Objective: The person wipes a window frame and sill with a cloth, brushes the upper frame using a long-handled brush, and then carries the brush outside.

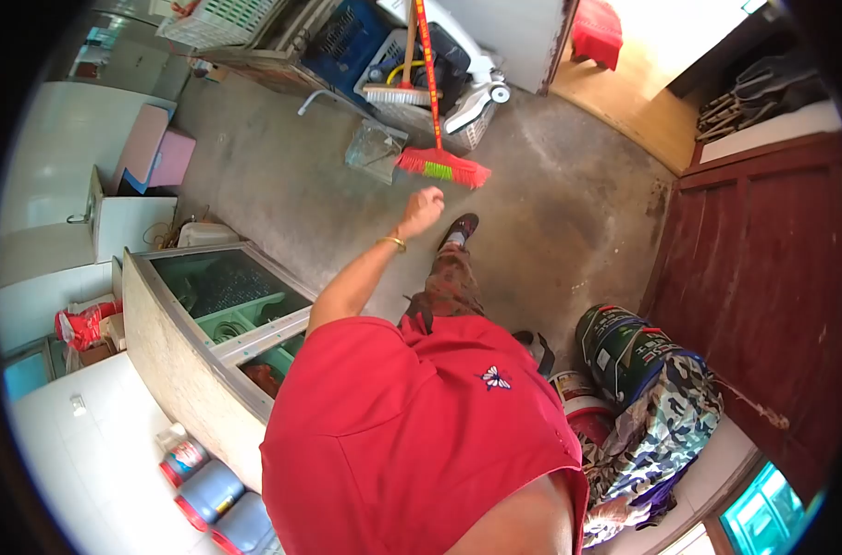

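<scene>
Left hand (424, 211) is hanging loosely fisted; right hand, I cannot tell; footsteps should be clearing the twelve-o'clock broom (442, 168).

Red-lidded jars (210, 493) sit beside a glass-topped cabinet (182, 324) — well apart, a dark red door (745, 250).

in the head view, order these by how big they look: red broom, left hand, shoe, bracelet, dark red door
Largest to smallest:
1. Dark red door
2. Red broom
3. Left hand and shoe, too alike to rank
4. Bracelet
</scene>
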The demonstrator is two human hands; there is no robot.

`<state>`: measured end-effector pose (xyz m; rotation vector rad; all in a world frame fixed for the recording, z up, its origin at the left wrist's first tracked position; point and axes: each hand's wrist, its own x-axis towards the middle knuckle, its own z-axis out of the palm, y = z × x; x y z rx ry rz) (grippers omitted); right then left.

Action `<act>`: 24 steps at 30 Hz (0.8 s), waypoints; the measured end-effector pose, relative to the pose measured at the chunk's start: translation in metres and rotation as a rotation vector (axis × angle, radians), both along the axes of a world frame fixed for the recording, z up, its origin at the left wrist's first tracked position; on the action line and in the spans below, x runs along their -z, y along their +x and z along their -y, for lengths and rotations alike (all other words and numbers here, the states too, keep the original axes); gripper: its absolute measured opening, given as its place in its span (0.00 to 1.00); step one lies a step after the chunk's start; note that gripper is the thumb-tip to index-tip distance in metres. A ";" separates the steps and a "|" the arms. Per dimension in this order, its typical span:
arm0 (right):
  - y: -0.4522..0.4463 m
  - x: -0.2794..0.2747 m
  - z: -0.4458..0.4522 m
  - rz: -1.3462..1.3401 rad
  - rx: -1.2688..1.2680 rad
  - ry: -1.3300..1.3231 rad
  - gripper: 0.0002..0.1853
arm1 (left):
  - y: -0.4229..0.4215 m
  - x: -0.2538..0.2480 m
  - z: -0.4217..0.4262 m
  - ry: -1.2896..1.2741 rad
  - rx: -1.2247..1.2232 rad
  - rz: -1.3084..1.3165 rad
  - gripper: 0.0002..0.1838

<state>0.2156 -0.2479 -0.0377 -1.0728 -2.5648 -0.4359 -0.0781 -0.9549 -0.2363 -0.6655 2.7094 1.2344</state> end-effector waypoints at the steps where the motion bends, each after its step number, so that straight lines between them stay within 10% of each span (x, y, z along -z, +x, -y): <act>1: -0.016 0.005 0.023 -0.023 -0.028 -0.031 0.29 | -0.018 0.010 0.030 0.044 -0.070 0.023 0.11; 13: -0.252 -0.011 0.266 0.207 -0.364 -0.673 0.23 | -0.183 -0.067 0.279 0.094 -0.390 -0.058 0.17; 19: -0.263 0.030 0.280 0.235 -0.579 -0.680 0.23 | -0.362 -0.120 0.246 -0.064 -0.144 -0.286 0.27; 21: -0.244 0.073 0.258 0.132 -0.668 -0.557 0.24 | -0.423 -0.071 0.238 -0.190 -0.327 -0.673 0.28; 24: -0.243 0.039 0.314 0.107 -0.508 -0.729 0.19 | -0.439 -0.145 0.218 0.099 -0.384 -0.357 0.27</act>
